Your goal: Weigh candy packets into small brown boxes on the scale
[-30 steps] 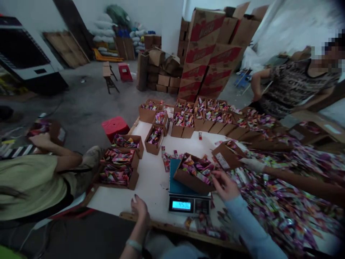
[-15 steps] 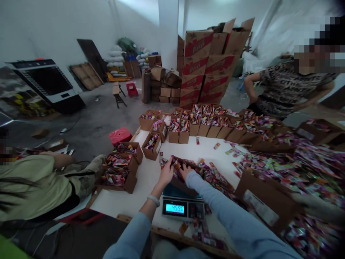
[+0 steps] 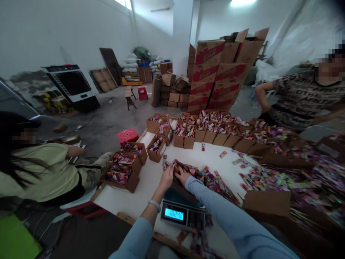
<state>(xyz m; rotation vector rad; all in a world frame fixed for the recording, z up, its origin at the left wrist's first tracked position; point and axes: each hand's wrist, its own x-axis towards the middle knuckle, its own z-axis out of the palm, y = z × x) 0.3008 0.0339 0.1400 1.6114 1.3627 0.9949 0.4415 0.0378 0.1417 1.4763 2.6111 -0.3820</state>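
Observation:
A long cardboard box filled with small colourful packets rests on a digital scale, whose lit display reads about 1024.2. My left hand is closed round the box's left end, thumb and fingers at its rim. My right hand lies on the packets inside the box, fingers stretched out and apart, close to the left fingertips. The box walls and my fingers partly hide what is beneath them. More loose packets lie just right of the box.
Packet-filled boxes stand left and in rows across the table's back. At right are a packet heap and a brown box. One person sits at left; another stands back right. Tall cartons rise behind.
The scale's display has risen from about 459.0 to about 1024.2. Both hands stay at the box, the right one slightly nearer the left. The view has shifted up and left.

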